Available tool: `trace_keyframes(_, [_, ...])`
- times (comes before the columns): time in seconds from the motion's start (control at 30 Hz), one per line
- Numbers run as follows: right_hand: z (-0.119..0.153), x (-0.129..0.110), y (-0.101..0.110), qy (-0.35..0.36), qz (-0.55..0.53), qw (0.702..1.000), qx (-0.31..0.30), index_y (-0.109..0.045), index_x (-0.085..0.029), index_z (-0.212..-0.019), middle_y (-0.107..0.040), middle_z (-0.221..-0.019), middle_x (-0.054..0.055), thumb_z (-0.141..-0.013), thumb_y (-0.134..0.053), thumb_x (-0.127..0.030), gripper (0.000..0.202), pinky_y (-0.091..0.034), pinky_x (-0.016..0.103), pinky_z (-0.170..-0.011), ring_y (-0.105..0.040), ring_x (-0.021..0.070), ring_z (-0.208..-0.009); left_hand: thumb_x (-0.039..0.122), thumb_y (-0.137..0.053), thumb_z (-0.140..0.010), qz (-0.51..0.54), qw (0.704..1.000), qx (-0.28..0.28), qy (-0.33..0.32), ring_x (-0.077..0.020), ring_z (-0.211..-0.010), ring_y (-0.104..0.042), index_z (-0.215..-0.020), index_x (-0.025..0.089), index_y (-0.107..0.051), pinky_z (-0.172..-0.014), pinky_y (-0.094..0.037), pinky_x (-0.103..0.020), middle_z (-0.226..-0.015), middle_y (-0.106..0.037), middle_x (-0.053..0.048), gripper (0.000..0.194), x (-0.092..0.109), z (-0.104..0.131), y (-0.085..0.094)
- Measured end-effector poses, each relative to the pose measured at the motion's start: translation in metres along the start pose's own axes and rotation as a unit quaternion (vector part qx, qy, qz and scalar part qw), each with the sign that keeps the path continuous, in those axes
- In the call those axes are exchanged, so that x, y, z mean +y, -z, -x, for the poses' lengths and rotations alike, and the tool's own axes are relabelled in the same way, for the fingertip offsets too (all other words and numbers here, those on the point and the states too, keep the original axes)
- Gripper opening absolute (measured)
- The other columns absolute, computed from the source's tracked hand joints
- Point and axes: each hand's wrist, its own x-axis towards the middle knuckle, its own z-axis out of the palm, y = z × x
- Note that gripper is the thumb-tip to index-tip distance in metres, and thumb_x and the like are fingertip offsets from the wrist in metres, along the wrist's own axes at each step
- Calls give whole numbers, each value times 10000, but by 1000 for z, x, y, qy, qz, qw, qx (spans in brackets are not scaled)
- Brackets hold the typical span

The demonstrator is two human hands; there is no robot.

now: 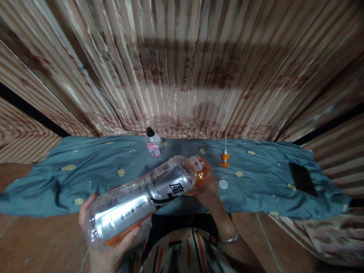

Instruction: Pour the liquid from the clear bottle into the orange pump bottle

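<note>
A large clear plastic bottle (148, 195) with a silver label and dark lettering lies tilted across my view, its neck end up and to the right. My left hand (110, 248) is wrapped round its base at the lower left. At the neck, my right hand (209, 187) closes round an orange, see-through container (200, 176). That container sits against the big bottle's mouth and is mostly hidden by the bottle and my fingers. On the cloth right of this hand lie an orange pump head (225, 157) with a pale tube and a white round disc (223, 184).
A teal cloth (99, 167) with pineapple prints covers the narrow table. At its back stands a small clear bottle (154, 147) with a black cap and pink label. Toward the right end lies a dark flat device (303, 179). Striped curtains (182, 76) hang close behind the table.
</note>
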Motion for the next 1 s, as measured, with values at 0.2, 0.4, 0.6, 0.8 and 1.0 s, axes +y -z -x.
trace_keyframes(0.2, [0, -2, 2, -15, -10, 1000, -5, -593, -245, -1535, -794, -1422, 170, -868, -870, -438, 748, -695, 624, -1098, -805, 405, -1292, 514, -995, -738, 2, 1000, -5, -11, -403, -1395, -663, -1605, 310, -574, -1295, -521, -610, -1505, -615, -135, 985, 3, 0, 0])
trace_keyframes(0.4, [1, 1, 0, 10, 5, 1000, 14, -585, -219, -1557, -787, -1430, 200, -878, -857, -460, 770, -698, 653, -1093, -801, 425, -1301, 570, -972, -753, -18, 999, -11, -29, -369, -1153, -737, -1640, 364, -586, -1073, -670, -598, -1404, -671, -112, 989, 7, -3, 0])
trace_keyframes(0.6, [2, -1, -1, 7, 2, 1000, 13, -566, -227, -1559, -796, -1421, 185, -907, -832, -452, 739, -706, 623, -1091, -810, 405, -1288, 507, -950, -786, -63, 984, -67, -153, -322, -1059, -725, -1754, 482, -452, -817, -695, -468, -1413, -643, -80, 1090, -14, -14, 12])
trace_keyframes(0.8, [2, -1, -3, 2, 5, 1000, 14, -570, -231, -1559, -793, -1430, 176, -907, -819, -419, 722, -694, 612, -1110, -804, 394, -1299, 480, -984, -769, -13, 999, -25, -33, -324, -1162, -733, -1712, 363, -530, -991, -640, -450, -1389, -708, -88, 1053, 2, -5, 4])
trace_keyframes(1.0, [3, 1, -3, 2, -5, 1000, 22, -576, -217, -1562, -793, -1409, 197, -905, -831, -436, 738, -702, 644, -1078, -806, 420, -1274, 512, -1004, -733, 10, 1000, -7, -1, -336, -1181, -708, -1674, 314, -582, -1162, -594, -505, -1387, -704, -103, 1050, 11, -1, -1])
